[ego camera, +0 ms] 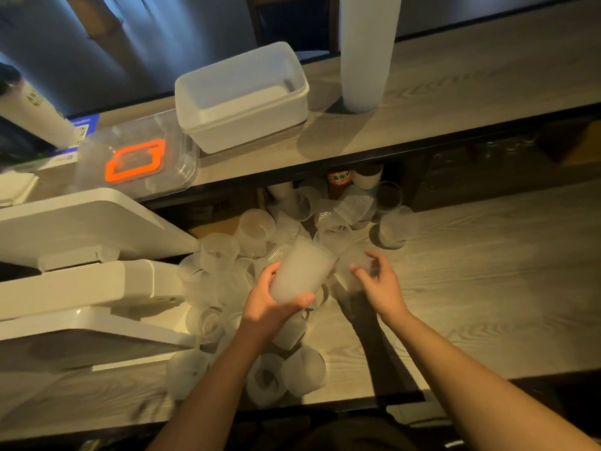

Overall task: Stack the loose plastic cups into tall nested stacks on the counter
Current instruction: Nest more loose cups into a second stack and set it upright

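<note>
Orange bottle label (340,178) under shelf: Chinese chars, blurred. White cylinder (35,107): dark letters, unreadable.

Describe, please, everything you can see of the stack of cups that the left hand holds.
The nested cup stack is frosted, translucent plastic with fine vertical ribs near its rim. It widens toward the open mouth, which points up and away from the person, so it is tilted, not upright. How many cups are in it cannot be counted. The left hand wraps its narrow bottom end, thumb on the near side. It is held above the loose cups on the wooden counter. The right hand is beside it, apart.
</note>
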A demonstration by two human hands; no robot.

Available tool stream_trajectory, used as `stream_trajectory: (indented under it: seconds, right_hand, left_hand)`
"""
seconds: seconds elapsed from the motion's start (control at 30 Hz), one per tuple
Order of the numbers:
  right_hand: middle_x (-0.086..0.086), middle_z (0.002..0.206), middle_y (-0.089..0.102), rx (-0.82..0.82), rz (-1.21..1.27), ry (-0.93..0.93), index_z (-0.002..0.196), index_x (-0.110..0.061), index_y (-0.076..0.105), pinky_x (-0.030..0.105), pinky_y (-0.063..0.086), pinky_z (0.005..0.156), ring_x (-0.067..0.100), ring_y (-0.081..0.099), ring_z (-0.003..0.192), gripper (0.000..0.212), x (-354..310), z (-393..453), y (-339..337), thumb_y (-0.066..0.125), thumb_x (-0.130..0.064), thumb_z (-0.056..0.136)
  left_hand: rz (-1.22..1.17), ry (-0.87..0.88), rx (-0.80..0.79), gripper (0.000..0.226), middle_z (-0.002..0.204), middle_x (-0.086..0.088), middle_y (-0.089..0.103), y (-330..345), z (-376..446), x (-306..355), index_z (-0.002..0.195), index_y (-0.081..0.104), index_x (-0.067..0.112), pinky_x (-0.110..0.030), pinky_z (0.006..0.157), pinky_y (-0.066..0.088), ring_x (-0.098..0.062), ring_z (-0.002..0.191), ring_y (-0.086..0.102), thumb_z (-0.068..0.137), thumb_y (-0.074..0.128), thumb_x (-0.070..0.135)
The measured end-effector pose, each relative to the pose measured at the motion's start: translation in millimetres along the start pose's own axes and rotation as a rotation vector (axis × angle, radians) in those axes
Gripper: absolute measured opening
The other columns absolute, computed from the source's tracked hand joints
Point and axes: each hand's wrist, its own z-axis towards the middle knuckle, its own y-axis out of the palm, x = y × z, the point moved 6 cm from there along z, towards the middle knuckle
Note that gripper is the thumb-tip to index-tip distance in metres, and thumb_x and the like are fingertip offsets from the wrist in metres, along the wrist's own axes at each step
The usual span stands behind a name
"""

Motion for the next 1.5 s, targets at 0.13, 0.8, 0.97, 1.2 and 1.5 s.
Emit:
stream_trajectory:
  seconds: [0.13, 0.8, 0.97, 1.2, 1.5]
  right_hand:
    - [0.0, 0.12, 0.063, -0.063, 0.364, -0.022, 0.129, -0.02, 0.056, 0.027, 0.05, 0.086, 0.019, 0.061, 0.113, 0.038, -38.9, -9.9, -16.8, 0.066, -0.03, 0.094]
    - [-0.009, 0.138, 0.05, -0.333, 0.027, -0.237, 0.142, -0.029, 0.048, 0.013, 0.038, 0.095, -0.007, 0.045, 0.124, 0.059, -105.7, -34.4, -14.7, 0.061, -0.053, 0.09]
    - [-0.024, 0.132, 0.052, -0.421, 0.074, -0.178, 0.143, -0.03, 0.048, 0.025, 0.037, 0.11, -0.012, 0.046, 0.121, 0.055, -105.7, -35.4, -10.3, 0.039, -0.061, 0.098]
    - [-0.004, 0.142, 0.05, -0.105, 0.188, -0.061, 0.148, -0.025, 0.041, 0.033, 0.04, 0.109, 0.017, 0.047, 0.134, 0.062, -81.8, 4.2, -41.4, 0.044, -0.059, 0.097]
    - [0.007, 0.159, 0.031, 0.128, -0.159, 0.017, 0.156, -0.019, 0.026, 0.049, 0.036, 0.116, 0.028, 0.032, 0.146, 0.101, -16.2, 82.6, -93.6, 0.079, -0.054, 0.078]
  left_hand:
    - [0.036, 0.029, -0.021, 0.092, 0.118, 0.016, 0.052, 3.3, 1.7, 5.4, 0.124, 0.048, 0.038, -0.015, 0.068, 0.053, -0.007, 0.104, 0.058, 0.041, 0.082, 0.056]
    - [0.241, 0.181, -0.122, 0.083, 0.122, 0.02, 0.051, 28.0, 1.9, 26.9, 0.133, 0.044, 0.039, -0.027, 0.075, 0.059, -0.003, 0.106, 0.057, 0.065, 0.089, 0.047]
    - [0.197, 0.151, -0.145, 0.075, 0.121, 0.016, 0.055, 31.5, 3.5, 29.4, 0.132, 0.046, 0.037, -0.024, 0.074, 0.057, -0.006, 0.106, 0.06, 0.07, 0.082, 0.056]
    - [-0.132, 0.033, -0.09, 0.074, 0.115, -0.003, 0.067, 36.8, 11.9, 31.9, 0.124, 0.06, 0.023, -0.032, 0.074, 0.06, -0.021, 0.103, 0.067, 0.064, 0.072, 0.063]
    - [-0.306, -0.086, -0.027, 0.079, 0.126, -0.009, 0.062, 38.2, 22.5, 19.9, 0.123, 0.053, 0.029, -0.053, 0.095, 0.055, -0.028, 0.112, 0.063, 0.052, 0.078, 0.055]
